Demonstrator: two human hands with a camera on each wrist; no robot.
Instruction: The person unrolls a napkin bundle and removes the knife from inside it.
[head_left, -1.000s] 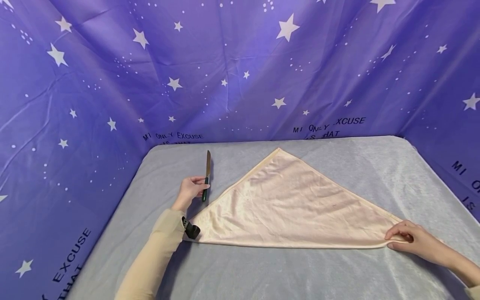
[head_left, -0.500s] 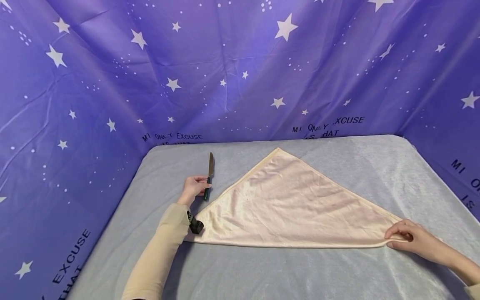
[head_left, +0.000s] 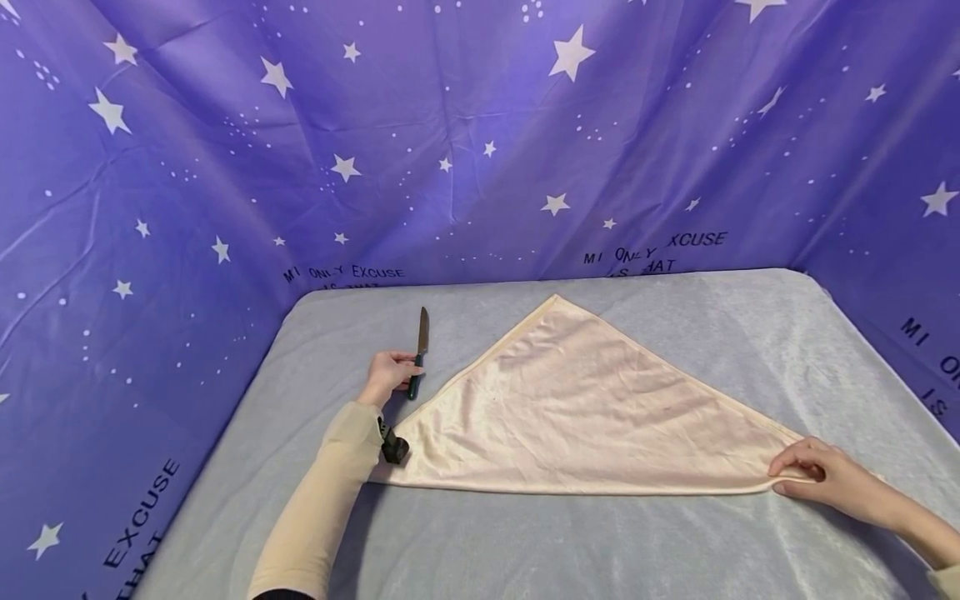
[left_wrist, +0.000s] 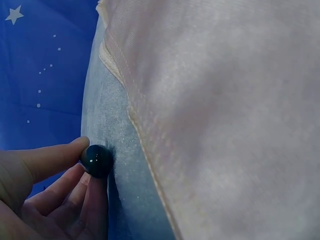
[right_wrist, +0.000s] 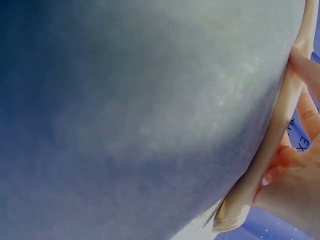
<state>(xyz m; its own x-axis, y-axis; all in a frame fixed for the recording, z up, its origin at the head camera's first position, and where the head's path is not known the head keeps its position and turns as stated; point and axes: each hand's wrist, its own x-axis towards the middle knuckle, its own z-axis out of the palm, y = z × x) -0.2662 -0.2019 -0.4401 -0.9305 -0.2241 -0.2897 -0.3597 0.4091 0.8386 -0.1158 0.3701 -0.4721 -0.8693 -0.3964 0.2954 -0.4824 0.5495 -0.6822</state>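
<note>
Thumb and fingers of my left hand [head_left: 390, 373] pinch the dark green handle of a knife [head_left: 423, 333], whose blade points to the far side. In the left wrist view only the rounded handle end [left_wrist: 97, 161] shows between the fingertips; the blade is hidden behind it. A pale pink satin cloth [head_left: 585, 400], folded into a triangle, lies with its long edge toward me and its peak away. At its right corner my right hand [head_left: 832, 479] pinches the edge. The right wrist view shows the cloth's folded edge [right_wrist: 277, 120] along the fingers.
A grey plush cover [head_left: 585, 550] lies over the table. Purple star-printed curtains [head_left: 450, 125] hang at the back and both sides. A small black camera [head_left: 393, 446] on the left wrist sits above the cloth's left corner.
My left hand has shifted slightly to the right with the knife, whose tip has come a little nearer to me. The right hand and the cloth have stayed in place.
</note>
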